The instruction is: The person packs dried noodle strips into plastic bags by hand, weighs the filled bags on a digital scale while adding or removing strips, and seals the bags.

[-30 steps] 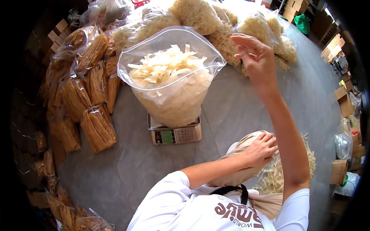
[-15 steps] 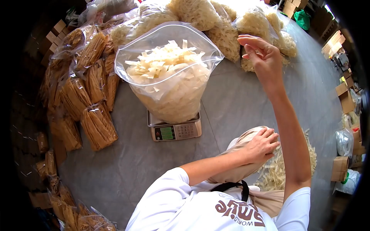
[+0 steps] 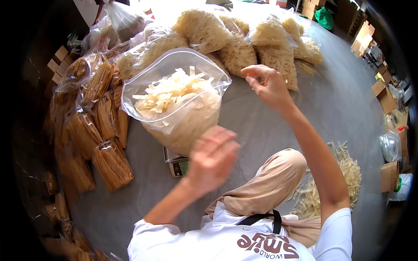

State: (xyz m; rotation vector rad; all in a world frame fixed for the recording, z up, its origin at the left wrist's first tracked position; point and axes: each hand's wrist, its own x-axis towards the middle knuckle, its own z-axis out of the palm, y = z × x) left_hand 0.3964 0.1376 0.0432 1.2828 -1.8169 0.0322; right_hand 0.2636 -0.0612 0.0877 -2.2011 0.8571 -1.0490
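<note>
A clear zip bag (image 3: 176,54) stands open on a small digital scale (image 3: 178,168), which is mostly hidden. Pale, flat dried strips (image 3: 174,93) fill the bag and stick up near its mouth. My left hand (image 3: 213,161) is in front of the bag's lower right side, blurred, its fingers loosely apart and nothing seen in them. It covers much of the scale's front; whether it touches the bag I cannot tell. My right hand (image 3: 270,87) hovers right of the bag's rim, fingers bent and thumb apart from them, holding nothing visible.
Brown dried sticks in clear packs (image 3: 113,165) are piled on the left. Full bags of pale strips (image 3: 237,54) line the back. Loose strips (image 3: 335,187) lie on the floor beside my bent knee (image 3: 287,163). Cardboard boxes (image 3: 389,176) stand along the right.
My left hand has left my knee and moved left, in front of the bag and scale. My right hand has come lower and left, closer to the bag's rim. The view has shifted slightly.
</note>
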